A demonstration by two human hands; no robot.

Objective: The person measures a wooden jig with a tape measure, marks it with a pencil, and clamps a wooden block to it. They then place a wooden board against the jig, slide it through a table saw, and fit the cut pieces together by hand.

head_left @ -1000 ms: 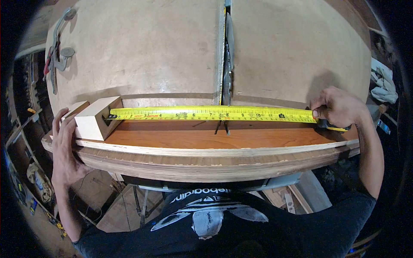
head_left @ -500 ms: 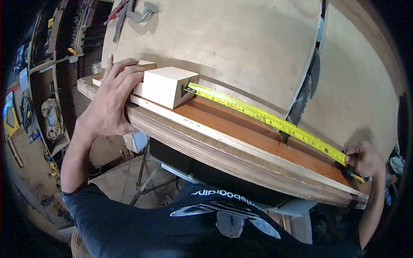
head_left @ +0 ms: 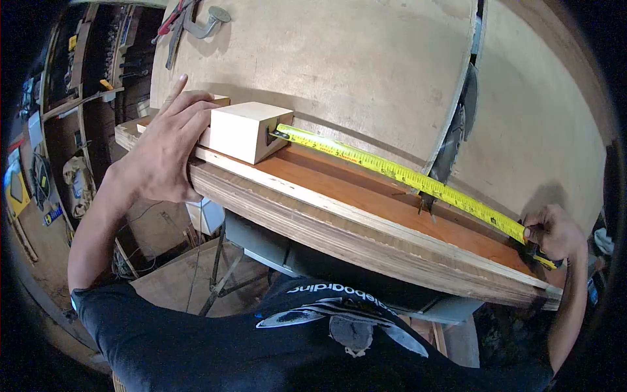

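Note:
My left hand wraps over the layered wooden fence, its thumb low on the near side and its fingers on top. Just right of those fingers, a pale wooden block sits on the fence. A yellow tape measure stretches from the dark slot in the block's right face across to my right hand. That hand is closed around the tape's case, with the thumb on the blade. Beneath the tape runs a reddish-brown wooden strip. What the left fingertips press on is partly hidden.
A circular saw blade stands in a slot through the plywood panel, and the tape crosses near it. A C-clamp lies at the panel's far left. Shelves with tools line the left side.
The view has shifted slightly, so the bench and block sit a little further left. My left elbow has moved outward. Both hands keep their places, and the tape stays stretched from the block.

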